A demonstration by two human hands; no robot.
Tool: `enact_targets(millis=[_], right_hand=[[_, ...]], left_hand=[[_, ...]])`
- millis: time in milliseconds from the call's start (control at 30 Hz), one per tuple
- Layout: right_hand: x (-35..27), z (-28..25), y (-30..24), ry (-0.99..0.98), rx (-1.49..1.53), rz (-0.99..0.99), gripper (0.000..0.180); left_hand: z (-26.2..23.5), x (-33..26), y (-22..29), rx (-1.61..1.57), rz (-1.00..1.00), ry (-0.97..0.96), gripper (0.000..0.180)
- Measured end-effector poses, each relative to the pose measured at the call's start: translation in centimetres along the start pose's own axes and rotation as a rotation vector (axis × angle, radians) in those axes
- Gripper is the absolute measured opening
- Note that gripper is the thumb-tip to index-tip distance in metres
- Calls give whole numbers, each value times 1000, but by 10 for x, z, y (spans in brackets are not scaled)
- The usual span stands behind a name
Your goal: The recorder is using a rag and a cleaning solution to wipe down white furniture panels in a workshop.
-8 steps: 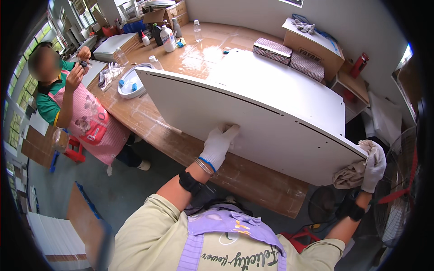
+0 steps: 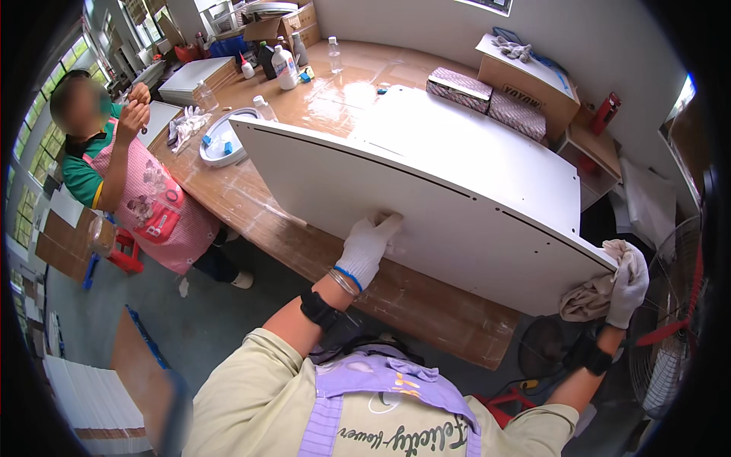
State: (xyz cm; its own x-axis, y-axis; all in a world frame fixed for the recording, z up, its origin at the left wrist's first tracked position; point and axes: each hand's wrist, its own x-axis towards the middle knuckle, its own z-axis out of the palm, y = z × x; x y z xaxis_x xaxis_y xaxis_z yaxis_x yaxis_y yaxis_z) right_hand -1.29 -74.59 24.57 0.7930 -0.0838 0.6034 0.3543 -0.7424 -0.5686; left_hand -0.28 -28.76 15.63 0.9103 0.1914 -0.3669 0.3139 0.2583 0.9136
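A large white board [image 2: 426, 221] with small drilled holes stands tilted on its long edge on the brown-covered table. My left hand [image 2: 364, 247], in a white glove, rests against the board's near face with its fingers partly spread. Around the board's right end, my gloved right hand [image 2: 629, 293] grips a beige cloth [image 2: 588, 299], bunched at the edge and hanging below it. Behind the upright board, another white panel [image 2: 472, 160] lies flat on the table.
A co-worker in a pink apron [image 2: 164, 202] stands at the left, hands raised. Bottles [image 2: 285, 68], a round white lid [image 2: 221, 141] and gloves [image 2: 186, 126] occupy the table [image 2: 449, 316]. Boxes [image 2: 525, 87] stand at the back right; a fan [image 2: 666, 327] is beside my right arm.
My hands and the white board stay nearly in place. The co-worker's raised hands have shifted slightly, drawing closer together.
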Motion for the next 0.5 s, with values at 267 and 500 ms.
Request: enact_targets(millis=[267, 500], right_hand=[[0, -1, -1, 17, -47, -13, 25], [0, -1, -3, 19, -30, 16, 24]], left_hand=[[-1, -3, 3, -66, -15, -29, 19], [2, -4, 7, -63, 4, -37, 19]])
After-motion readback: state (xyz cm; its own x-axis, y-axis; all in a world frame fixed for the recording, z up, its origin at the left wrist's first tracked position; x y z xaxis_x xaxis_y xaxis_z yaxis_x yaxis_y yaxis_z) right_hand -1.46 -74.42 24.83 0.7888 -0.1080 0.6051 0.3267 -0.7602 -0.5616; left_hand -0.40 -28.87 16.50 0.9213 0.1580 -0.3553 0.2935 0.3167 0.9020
